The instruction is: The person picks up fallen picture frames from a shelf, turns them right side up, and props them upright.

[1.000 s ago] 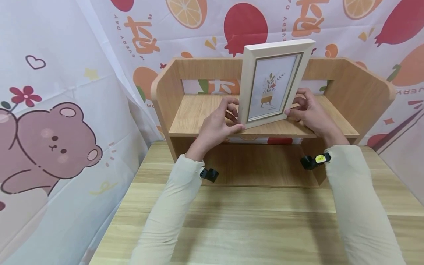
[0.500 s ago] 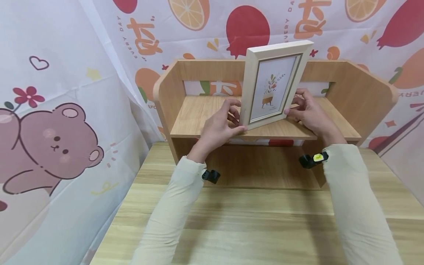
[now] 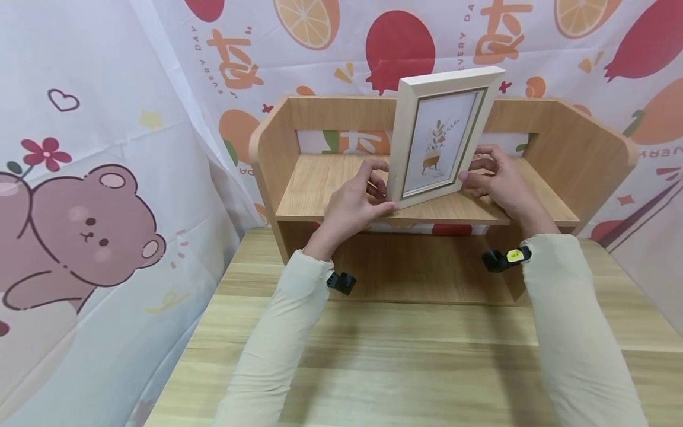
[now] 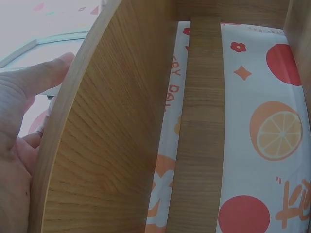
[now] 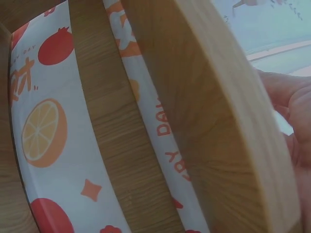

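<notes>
A cream-edged picture frame (image 3: 439, 139) stands upright, turned at an angle, on the upper board (image 3: 309, 187) of a small wooden desk shelf. Inside it is a print of a potted plant. My left hand (image 3: 354, 200) grips its lower left corner, thumb at the front and fingers bent at the side. At the lower right edge my right hand (image 3: 504, 182) holds the frame, thumb at the front and fingers curled behind. Both wrist views mostly show the shelf's underside; part of the left hand (image 4: 24, 102) and of the right hand (image 5: 299, 104) appears beyond the board's edge.
The shelf has raised side panels (image 3: 584, 145) and a back rail (image 3: 341, 111). It stands on a wood-grain table (image 3: 427, 367) against a fruit-print cloth (image 3: 341, 53). A bear-print curtain (image 3: 96, 231) hangs at the left.
The head view has shifted slightly. The picture frame stays almost in place, and the fingers of my right hand have moved a little at its edge.
</notes>
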A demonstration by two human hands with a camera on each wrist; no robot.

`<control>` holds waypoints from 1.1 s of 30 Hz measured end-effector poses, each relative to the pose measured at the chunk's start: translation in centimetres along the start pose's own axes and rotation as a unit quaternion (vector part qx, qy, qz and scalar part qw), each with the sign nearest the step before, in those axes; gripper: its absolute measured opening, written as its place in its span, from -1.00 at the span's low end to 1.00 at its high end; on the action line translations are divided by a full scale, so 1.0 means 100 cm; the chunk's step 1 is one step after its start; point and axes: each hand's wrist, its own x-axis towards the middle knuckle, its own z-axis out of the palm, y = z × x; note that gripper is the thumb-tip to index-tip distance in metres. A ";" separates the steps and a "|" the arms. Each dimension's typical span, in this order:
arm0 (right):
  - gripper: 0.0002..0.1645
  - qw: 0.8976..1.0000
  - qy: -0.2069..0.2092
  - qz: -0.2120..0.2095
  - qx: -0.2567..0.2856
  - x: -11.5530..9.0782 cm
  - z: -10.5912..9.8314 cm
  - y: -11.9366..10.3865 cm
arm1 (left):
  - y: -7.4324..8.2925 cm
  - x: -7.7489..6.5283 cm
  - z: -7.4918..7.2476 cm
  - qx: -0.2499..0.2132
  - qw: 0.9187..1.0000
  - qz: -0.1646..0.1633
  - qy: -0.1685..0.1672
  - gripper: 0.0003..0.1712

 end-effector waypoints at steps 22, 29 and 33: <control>-0.30 0.972 0.100 -0.178 -0.120 -0.034 -0.010 -0.143 | 0.002 0.000 -0.002 -0.005 1.000 -0.016 -0.007 -0.22; -0.22 0.959 0.075 -0.171 -0.215 -0.029 0.009 -0.160 | 0.003 0.000 -0.001 -0.010 1.000 -0.010 -0.005 -0.22; -0.22 0.953 0.068 -0.166 -0.243 -0.029 0.015 -0.166 | 0.004 0.000 -0.001 -0.006 1.000 -0.004 0.000 -0.23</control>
